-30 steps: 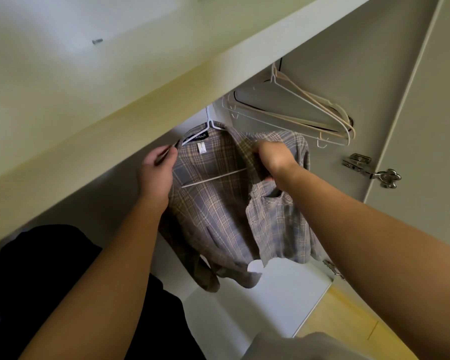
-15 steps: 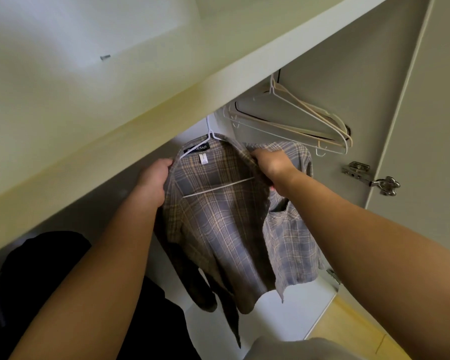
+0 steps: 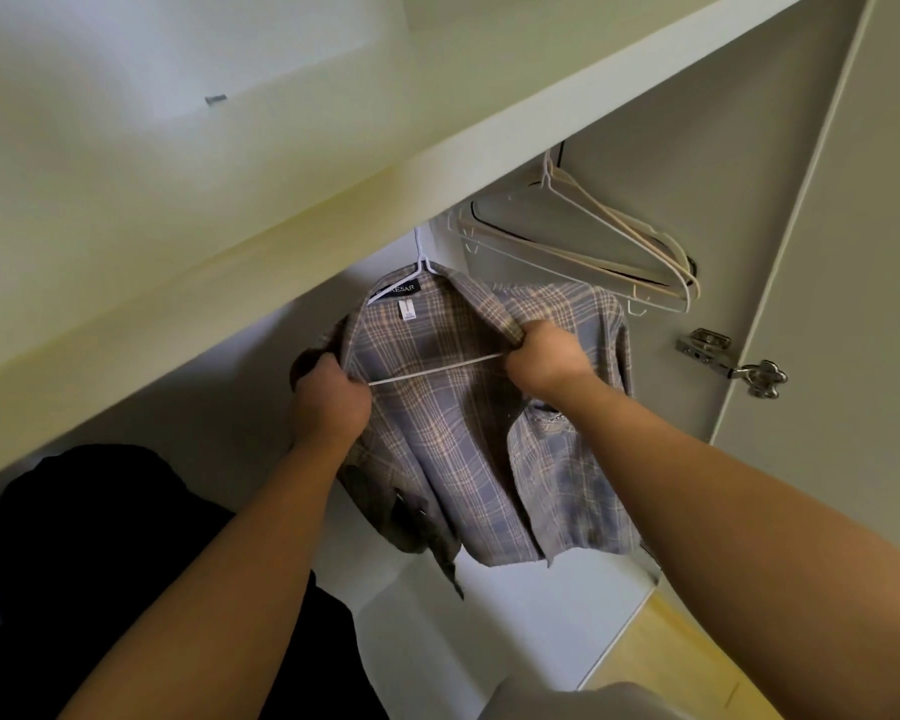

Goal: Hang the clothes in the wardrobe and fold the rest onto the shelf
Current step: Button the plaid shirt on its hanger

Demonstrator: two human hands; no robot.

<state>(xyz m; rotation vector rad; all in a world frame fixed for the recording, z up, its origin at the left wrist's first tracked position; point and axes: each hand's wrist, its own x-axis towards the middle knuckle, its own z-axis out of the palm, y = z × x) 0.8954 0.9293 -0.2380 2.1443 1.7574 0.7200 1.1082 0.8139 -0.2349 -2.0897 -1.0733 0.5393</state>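
The left hand [image 3: 328, 402] is curled into a fist on the left front edge of the plaid shirt [image 3: 463, 459], fingers bunched in the cloth beside the end of the hanger's cross bar. The right hand [image 3: 544, 363] is also closed tight, pinching the shirt's right front edge and collar fold at the other end of that bar. Both forearms reach up and into the wardrobe from the bottom of the head view.

The shirt is inside the wardrobe on a white hanger [image 3: 437, 368], whose hook rises behind the collar and goes out of sight under the shelf [image 3: 333, 148] (the rail itself is hidden). It is open at the front, so the black neck label [image 3: 398, 291] and the inner back show between the two hands, and its hem hangs free above the pale wardrobe floor.

To the right of the shirt hangs a bunch of empty hangers [image 3: 593, 252], white and beige, near the side wall. A metal hinge [image 3: 728, 363] joins that wall to the open door [image 3: 853, 304]. A black garment [image 3: 100, 563] lies low at the left.
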